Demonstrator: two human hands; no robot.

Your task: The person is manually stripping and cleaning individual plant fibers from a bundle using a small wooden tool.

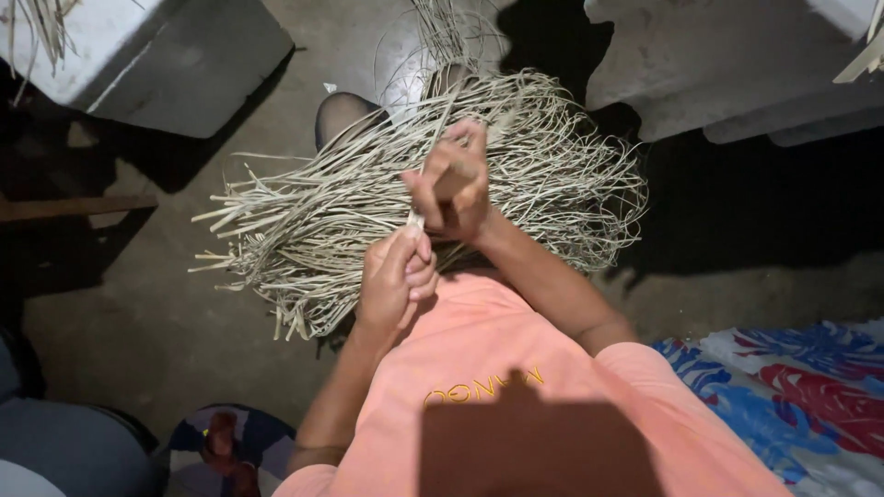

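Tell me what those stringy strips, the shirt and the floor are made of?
The strips look like dried plant fibre, maybe cane or palm leaf: pale, flat, matt, frayed at the ends. Both the left hand and right hand grip one strip. The orange shirt looks like soft knit cloth, with gentle folds. The floor seems bare concrete or packed earth: grey, rough, dull.

I'm looking down at a bare concrete floor (pixel 166 331), lit harshly from above, pale concrete blocks (pixel 157 55) up top, deep shadow right, floral cloth (pixel 792 387) spread bottom right.
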